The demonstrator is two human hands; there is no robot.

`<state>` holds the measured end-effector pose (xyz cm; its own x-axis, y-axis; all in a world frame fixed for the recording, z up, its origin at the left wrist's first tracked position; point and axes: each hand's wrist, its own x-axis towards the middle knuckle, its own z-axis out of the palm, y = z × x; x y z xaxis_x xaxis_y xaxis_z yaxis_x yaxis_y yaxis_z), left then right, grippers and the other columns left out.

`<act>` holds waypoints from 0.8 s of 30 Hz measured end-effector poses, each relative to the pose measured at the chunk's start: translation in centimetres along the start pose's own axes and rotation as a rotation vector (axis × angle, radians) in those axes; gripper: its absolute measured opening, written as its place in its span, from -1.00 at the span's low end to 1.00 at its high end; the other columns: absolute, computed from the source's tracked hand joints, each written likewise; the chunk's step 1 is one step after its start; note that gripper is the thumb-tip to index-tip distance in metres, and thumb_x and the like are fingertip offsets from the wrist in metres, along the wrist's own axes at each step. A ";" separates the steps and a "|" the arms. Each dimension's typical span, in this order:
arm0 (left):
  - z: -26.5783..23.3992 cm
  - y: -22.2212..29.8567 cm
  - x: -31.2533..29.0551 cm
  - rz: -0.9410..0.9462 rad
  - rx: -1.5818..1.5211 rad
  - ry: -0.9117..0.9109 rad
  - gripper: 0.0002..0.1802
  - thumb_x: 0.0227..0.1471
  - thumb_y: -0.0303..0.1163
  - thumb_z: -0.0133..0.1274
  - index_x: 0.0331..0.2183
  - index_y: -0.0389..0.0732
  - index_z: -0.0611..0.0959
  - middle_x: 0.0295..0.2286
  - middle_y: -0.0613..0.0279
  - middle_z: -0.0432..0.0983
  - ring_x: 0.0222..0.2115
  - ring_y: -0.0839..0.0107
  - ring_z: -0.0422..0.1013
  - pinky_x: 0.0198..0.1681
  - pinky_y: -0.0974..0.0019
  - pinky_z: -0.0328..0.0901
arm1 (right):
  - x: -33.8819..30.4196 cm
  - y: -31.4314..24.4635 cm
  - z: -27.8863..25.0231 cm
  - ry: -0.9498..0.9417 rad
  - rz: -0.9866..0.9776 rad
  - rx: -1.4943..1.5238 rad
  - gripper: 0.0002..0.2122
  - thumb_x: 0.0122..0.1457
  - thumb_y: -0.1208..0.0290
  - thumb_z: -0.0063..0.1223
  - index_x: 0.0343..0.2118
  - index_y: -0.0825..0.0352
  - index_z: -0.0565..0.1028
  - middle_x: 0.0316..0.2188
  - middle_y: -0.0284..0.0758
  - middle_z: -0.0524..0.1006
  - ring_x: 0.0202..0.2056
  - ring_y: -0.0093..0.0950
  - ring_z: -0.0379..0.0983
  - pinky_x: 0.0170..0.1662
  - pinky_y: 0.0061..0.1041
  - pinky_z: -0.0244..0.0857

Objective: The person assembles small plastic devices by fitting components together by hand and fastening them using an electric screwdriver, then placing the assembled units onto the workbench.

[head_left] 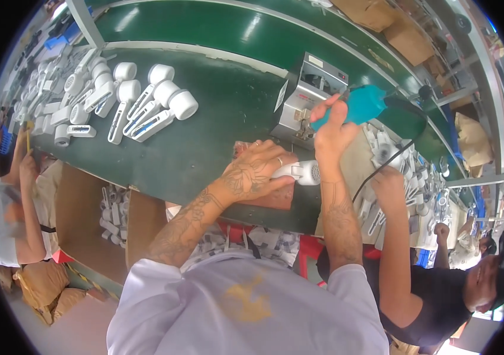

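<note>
My left hand (258, 168) lies over a white handheld device (306, 173) with a round grilled head, fingers wrapped round its handle. It rests over a reddish mat (272, 198) at the bench's near edge. My right hand (336, 127) is closed round a teal corded electric screwdriver (363, 105), held slanted with its front end at a grey metal screw feeder (310, 97). The tool's tip is hidden by my fingers, so I cannot tell whether it touches the feeder.
Several white devices (160, 97) lie on the green bench (216, 89) at left, with more parts heaped behind. A black cord (385, 165) hangs right of my forearm. A co-worker's arm (394, 236) reaches in at right beside more white parts. A cardboard box (80, 207) stands at left.
</note>
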<state>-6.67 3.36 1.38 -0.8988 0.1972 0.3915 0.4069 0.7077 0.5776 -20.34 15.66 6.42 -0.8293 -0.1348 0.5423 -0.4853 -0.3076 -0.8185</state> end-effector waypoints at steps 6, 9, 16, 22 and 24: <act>-0.3 -0.1 0.2 -0.008 -0.025 0.022 -0.51 0.03 -0.17 0.26 0.01 -0.09 0.63 -0.09 0.24 0.55 -0.10 0.18 0.42 0.06 0.14 0.28 | -0.3 -1.3 -0.1 -0.017 0.135 -0.121 -0.66 0.41 0.14 -0.08 -0.25 0.40 0.40 -0.59 -0.35 0.39 -0.57 -0.50 0.37 -0.47 -0.50 0.28; -0.1 0.0 0.2 -0.008 -0.038 0.027 -0.50 0.03 -0.17 0.27 0.01 -0.09 0.63 -0.10 0.23 0.56 -0.10 0.18 0.42 0.06 0.12 0.29 | -1.9 -3.5 -1.1 -0.026 0.185 -0.115 -0.58 0.40 0.05 -0.10 -0.18 0.44 0.42 -0.59 -0.35 0.39 -0.57 -0.50 0.38 -0.49 -0.49 0.27; -0.2 -0.2 0.4 -0.018 -0.057 -0.020 -0.53 0.11 -0.10 0.15 0.00 -0.11 0.61 -0.14 0.15 0.51 -0.05 0.11 0.39 0.12 -0.01 0.24 | -3.8 -3.5 -1.5 -0.042 0.197 -0.080 -0.51 0.36 -0.02 -0.04 -0.14 0.48 0.41 -0.59 -0.34 0.40 -0.57 -0.49 0.38 -0.48 -0.48 0.28; -0.2 -0.1 0.3 -0.019 -0.066 -0.018 -0.55 0.12 -0.10 0.14 -0.02 -0.13 0.61 -0.14 0.13 0.51 -0.05 0.09 0.39 0.12 -0.01 0.24 | -4.5 -3.4 -1.1 -0.067 0.189 -0.075 -0.55 0.35 0.01 0.00 -0.22 0.45 0.39 -0.59 -0.33 0.39 -0.57 -0.48 0.37 -0.49 -0.47 0.28; -0.3 0.2 0.4 -0.016 -0.077 -0.030 -0.55 0.12 -0.10 0.13 -0.02 -0.13 0.61 -0.14 0.12 0.50 -0.05 0.08 0.39 0.12 -0.01 0.24 | -5.0 -2.8 -1.4 -0.055 0.191 -0.002 -0.57 0.35 0.03 0.00 -0.29 0.42 0.35 -0.58 -0.32 0.37 -0.58 -0.47 0.34 -0.49 -0.46 0.29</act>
<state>-6.90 3.35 1.83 -0.9092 0.2077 0.3608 0.4029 0.6571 0.6371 -15.19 18.49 5.79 -0.8899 -0.2416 0.3869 -0.3214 -0.2698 -0.9077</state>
